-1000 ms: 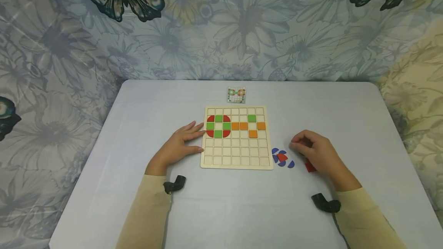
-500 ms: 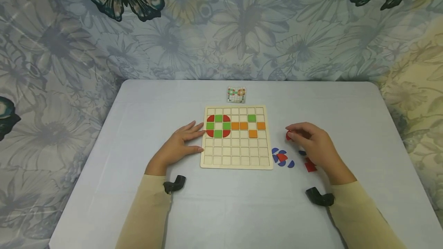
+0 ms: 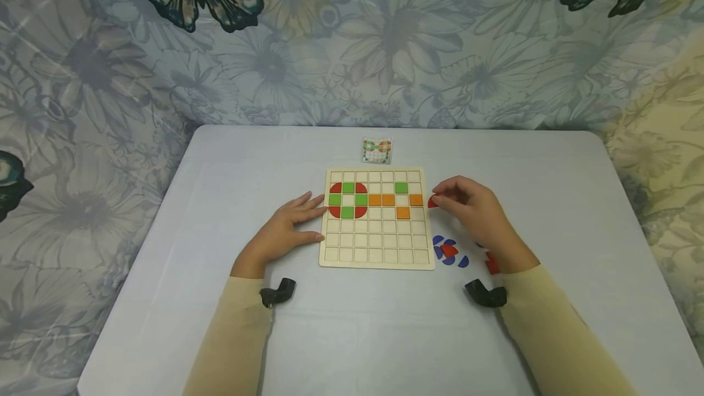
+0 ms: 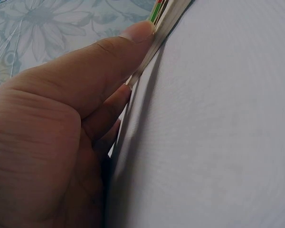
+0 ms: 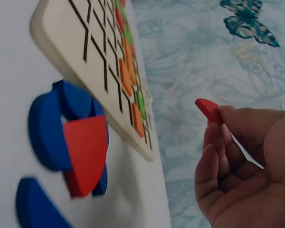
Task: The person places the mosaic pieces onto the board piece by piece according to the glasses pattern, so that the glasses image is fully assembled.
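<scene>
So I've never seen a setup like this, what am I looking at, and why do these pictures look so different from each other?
There's no robot here, just a person's two bare hands. The wide picture comes from a camera worn on the head, looking forward and down. The two close, tilted ones come from cameras on the wrists, each watching its own hand.

On the white table lies a pale grid board with coloured pieces in red, green and orange. Just beyond it is a small patterned card. To its right lie blue pieces with a red one among them.

The left hand touches the board's left edge. The right hand pinches a small red piece beside the right edge.
</scene>
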`<state>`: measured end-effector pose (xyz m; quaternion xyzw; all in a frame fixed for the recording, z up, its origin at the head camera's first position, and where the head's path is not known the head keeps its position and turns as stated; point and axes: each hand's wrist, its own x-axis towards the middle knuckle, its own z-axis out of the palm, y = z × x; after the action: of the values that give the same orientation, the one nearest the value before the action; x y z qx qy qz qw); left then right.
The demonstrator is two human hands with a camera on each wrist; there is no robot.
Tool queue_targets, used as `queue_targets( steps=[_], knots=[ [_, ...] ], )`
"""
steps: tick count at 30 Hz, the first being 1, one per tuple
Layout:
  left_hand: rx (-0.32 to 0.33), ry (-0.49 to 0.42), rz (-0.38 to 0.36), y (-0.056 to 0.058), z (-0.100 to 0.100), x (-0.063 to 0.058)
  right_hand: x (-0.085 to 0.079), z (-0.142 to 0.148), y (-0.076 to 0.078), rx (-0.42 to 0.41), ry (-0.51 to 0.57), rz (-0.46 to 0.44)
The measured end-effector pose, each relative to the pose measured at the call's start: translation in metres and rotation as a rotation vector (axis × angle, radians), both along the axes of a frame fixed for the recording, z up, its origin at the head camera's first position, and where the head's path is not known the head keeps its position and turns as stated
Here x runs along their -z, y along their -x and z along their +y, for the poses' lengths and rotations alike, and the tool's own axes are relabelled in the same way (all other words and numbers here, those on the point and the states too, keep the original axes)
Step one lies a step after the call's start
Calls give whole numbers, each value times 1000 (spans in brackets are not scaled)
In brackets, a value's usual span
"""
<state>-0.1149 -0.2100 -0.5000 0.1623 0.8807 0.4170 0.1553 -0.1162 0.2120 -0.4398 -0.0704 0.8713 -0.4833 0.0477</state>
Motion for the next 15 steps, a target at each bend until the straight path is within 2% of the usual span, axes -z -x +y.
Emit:
queue_targets(
  steps=[15],
  knots=[
    [11,22,16,2,-1,2,1,-39,35,-73,-3,-70]
  ],
)
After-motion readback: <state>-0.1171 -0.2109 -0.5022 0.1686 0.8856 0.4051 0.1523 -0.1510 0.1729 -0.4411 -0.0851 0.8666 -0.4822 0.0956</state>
